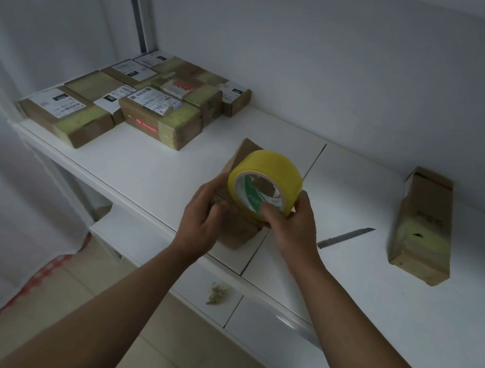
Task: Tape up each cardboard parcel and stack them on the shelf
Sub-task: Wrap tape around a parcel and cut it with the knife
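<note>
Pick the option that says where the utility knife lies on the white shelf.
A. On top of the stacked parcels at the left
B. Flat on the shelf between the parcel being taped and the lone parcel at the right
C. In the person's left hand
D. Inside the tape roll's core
B: the utility knife lies flat on the shelf, right of the parcel being taped and left of the lone parcel.

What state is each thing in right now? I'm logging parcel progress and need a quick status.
parcel in hand: on the shelf, steadied by the left hand, tape going on
tape roll: held upright on the parcel by the right hand
long parcel: lying at right, taped, untouched
stacked parcels: taped, grouped at back left
knife: lying on the shelf, untouched
</note>
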Demonstrator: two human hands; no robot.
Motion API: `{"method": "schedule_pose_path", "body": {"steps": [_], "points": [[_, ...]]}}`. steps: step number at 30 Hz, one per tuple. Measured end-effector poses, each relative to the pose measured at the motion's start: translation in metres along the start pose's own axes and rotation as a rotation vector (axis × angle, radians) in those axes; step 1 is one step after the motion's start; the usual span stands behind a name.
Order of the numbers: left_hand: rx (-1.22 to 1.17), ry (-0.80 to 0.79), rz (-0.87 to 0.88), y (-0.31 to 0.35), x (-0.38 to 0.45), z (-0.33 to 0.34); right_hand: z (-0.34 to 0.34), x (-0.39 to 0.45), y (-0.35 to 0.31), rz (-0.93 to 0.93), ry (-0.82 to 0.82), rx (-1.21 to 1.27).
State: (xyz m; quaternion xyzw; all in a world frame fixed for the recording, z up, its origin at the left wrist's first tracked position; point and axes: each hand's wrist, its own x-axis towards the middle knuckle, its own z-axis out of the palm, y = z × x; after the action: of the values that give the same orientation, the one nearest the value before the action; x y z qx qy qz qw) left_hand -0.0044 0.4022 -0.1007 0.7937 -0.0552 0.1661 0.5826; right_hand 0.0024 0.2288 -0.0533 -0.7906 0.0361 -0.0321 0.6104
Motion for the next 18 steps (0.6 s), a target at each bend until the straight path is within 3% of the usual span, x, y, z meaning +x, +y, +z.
{"method": "schedule_pose_path", "body": {"steps": [4, 8, 18], "points": [[-0.160, 0.004, -0.172, 0.004, -0.010, 0.012, 0.003, 0.001, -0.009, -0.155, 0.031, -0.297], [-0.171, -0.011, -0.215, 0.000, -0.011, 0.014, 0.002, 0.001, -0.006, -0.186, 0.017, -0.359], [0.388, -0.057, -0.062, -0.004, -0.006, 0.001, -0.013, 0.007, -0.014, -0.226, -0.008, -0.477]]}}
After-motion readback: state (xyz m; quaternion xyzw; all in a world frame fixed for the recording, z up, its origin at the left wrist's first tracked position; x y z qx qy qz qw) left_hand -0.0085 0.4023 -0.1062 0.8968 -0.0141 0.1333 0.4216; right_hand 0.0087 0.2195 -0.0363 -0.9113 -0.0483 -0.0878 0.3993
